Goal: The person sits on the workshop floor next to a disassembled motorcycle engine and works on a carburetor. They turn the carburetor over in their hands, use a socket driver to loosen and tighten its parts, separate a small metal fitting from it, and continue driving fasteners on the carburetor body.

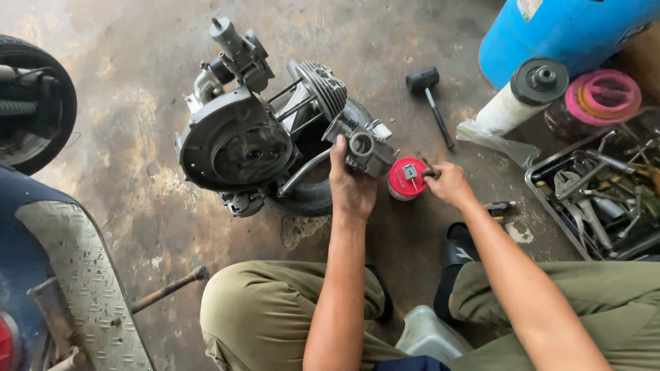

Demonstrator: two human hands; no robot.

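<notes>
Grey metal carburettor [364, 146] at frame centre — left hand [350, 184] clamped around it, just beside the engine [254, 130]. Right hand [447, 182] pinches a small tool [427, 172] — tip over the red lid [405, 177]; tool tray [598, 199] sits right.

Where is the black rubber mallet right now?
In the head view, the black rubber mallet lies on the stained concrete floor, upper right of centre, between the grey scooter engine and the blue drum.
</notes>
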